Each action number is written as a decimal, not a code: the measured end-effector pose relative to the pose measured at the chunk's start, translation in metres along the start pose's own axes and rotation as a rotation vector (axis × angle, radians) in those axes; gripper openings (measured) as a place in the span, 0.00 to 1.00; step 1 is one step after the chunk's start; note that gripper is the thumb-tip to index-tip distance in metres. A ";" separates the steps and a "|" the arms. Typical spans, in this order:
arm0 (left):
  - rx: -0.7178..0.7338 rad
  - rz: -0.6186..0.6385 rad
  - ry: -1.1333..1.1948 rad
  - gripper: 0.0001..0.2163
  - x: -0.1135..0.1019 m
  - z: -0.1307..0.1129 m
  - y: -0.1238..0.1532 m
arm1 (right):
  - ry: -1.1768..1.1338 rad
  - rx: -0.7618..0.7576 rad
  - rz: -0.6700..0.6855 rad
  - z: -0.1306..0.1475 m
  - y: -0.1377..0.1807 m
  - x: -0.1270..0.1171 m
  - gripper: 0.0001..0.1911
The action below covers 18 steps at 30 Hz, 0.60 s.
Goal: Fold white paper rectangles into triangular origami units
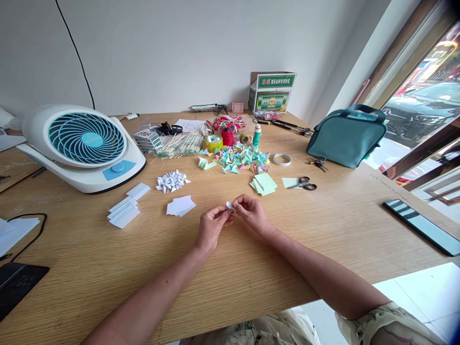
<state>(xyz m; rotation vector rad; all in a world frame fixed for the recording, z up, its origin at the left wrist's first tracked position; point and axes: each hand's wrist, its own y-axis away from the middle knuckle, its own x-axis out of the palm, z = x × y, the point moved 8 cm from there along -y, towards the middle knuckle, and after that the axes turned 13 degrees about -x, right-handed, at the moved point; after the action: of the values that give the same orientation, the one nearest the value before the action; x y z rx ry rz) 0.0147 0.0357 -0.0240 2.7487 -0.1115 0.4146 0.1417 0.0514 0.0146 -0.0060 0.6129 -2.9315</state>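
Between my fingertips is a small folded piece of white paper (230,205), mostly covered by the fingers. My left hand (212,224) pinches it from the left, closed. From the right, my right hand (252,213) is also closed on it, thumb and forefinger together. Left of my hands lie some flat white paper slips (180,206) and, behind them, a heap of folded white paper pieces (173,181). More white paper strips (124,211) are spread farther left. A stack of pale green paper (263,184) rests beyond my right hand.
Scissors (305,184), a tape roll (282,159) and coloured folded paper pieces (240,158) lie behind my hands. A white fan (82,148) stands at left, a teal bag (347,136) at right. A phone (422,226) lies near the right edge. A box (272,93) stands by the wall.
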 end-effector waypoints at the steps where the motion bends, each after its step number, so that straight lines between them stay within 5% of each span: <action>1: 0.018 0.002 -0.047 0.15 -0.001 -0.001 -0.002 | 0.039 -0.026 0.026 0.001 -0.001 0.000 0.14; 7: 0.111 -0.002 -0.315 0.15 -0.003 -0.009 -0.005 | 0.234 -0.140 0.158 0.010 -0.004 -0.003 0.10; 13: 0.099 -0.019 -0.212 0.15 -0.001 -0.009 -0.001 | -0.044 -0.023 0.133 0.005 -0.004 -0.002 0.17; 18: 0.125 -0.047 -0.214 0.14 -0.004 -0.009 0.000 | -0.057 0.064 0.063 -0.007 -0.001 -0.005 0.19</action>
<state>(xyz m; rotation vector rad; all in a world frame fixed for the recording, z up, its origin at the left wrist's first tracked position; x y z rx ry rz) 0.0087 0.0387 -0.0173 2.9059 -0.0771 0.1178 0.1458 0.0561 0.0090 -0.0623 0.5019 -2.8777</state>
